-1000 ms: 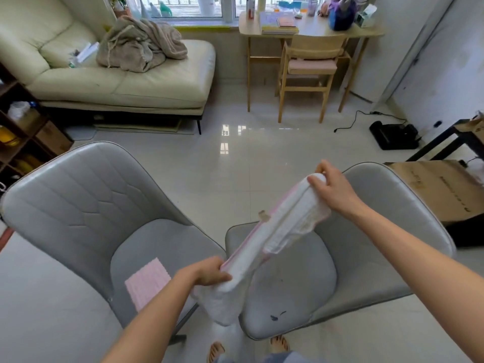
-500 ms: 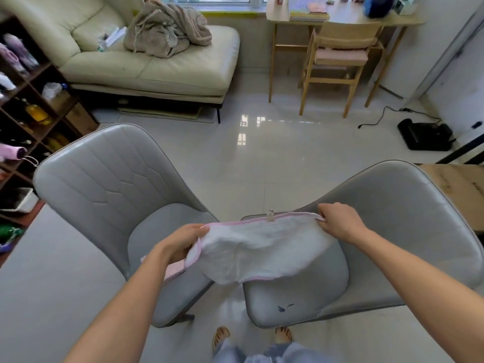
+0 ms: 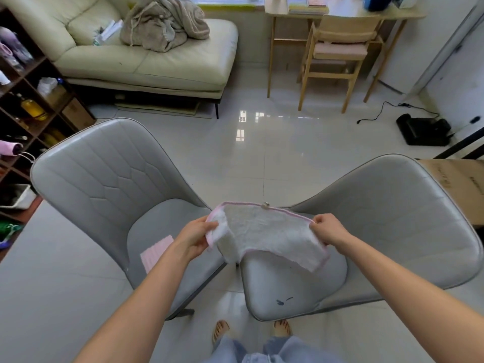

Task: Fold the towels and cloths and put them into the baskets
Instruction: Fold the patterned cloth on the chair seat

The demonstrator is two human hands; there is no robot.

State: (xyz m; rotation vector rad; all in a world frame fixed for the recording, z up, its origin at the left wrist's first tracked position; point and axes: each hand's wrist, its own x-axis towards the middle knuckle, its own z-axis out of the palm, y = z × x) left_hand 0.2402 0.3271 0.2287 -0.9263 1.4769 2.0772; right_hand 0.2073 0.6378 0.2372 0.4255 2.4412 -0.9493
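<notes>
Over two grey chairs (image 3: 110,179), left hand (image 3: 192,239) and right hand (image 3: 328,229) pinch the soft, floppy towel (image 3: 269,233) by its top corners, best grip there.

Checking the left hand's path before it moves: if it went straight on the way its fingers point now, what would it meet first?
The left hand points rightward into the white towel it already pinches; beyond that, probably the right hand holding the other edge, though depth is unclear.

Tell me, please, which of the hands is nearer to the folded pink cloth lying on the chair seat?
Left. The left hand hovers just right of the pink cloth; the right hand is across the white towel.
</notes>
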